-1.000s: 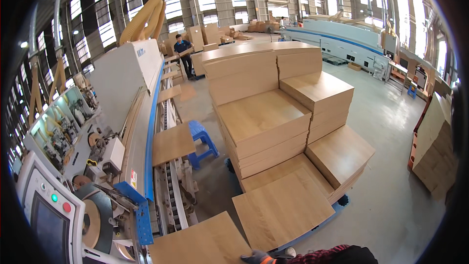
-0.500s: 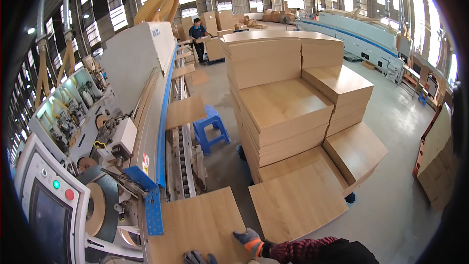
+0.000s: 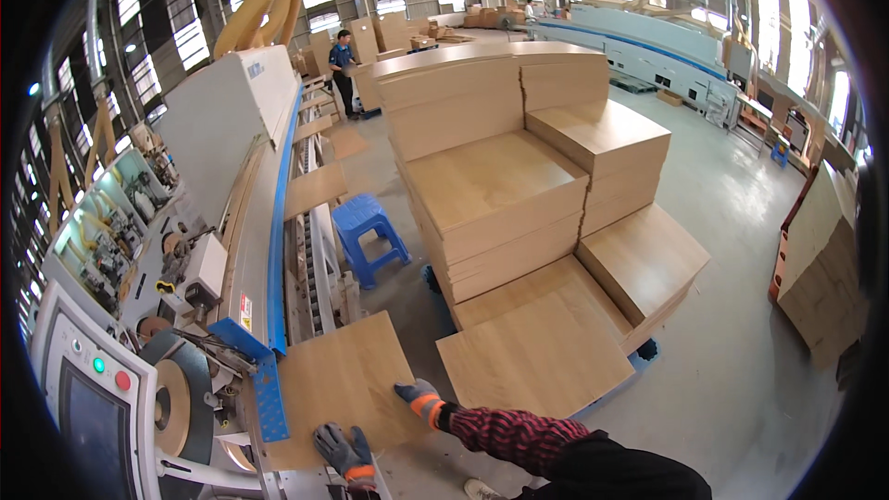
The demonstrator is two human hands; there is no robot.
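Note:
A light wood-grain panel (image 3: 347,375) lies flat on the machine's infeed, its left edge at a perforated blue guide plate (image 3: 270,398). My left hand (image 3: 344,452), in a grey glove with an orange cuff, rests on the panel's near part, fingers spread. At the right edge of that panel is my right hand (image 3: 421,402), gloved alike, its fingers closed against the edge; the thumb is hard to see. Just to the right, another wood-grain panel (image 3: 537,356) tops the lowest part of a stepped stack (image 3: 519,231).
On the left stand a control screen (image 3: 93,435) with coloured buttons and a long white machine (image 3: 218,116). A blue stool (image 3: 370,236) sits between machine and stack. Farther back, a person (image 3: 343,69) stands by other panels. More boards (image 3: 820,287) lean at the far right.
The wood panel has slid forward along the blue guide plate, with both hands on it. My left hand and right forearm show more fully. The whole view has shifted.

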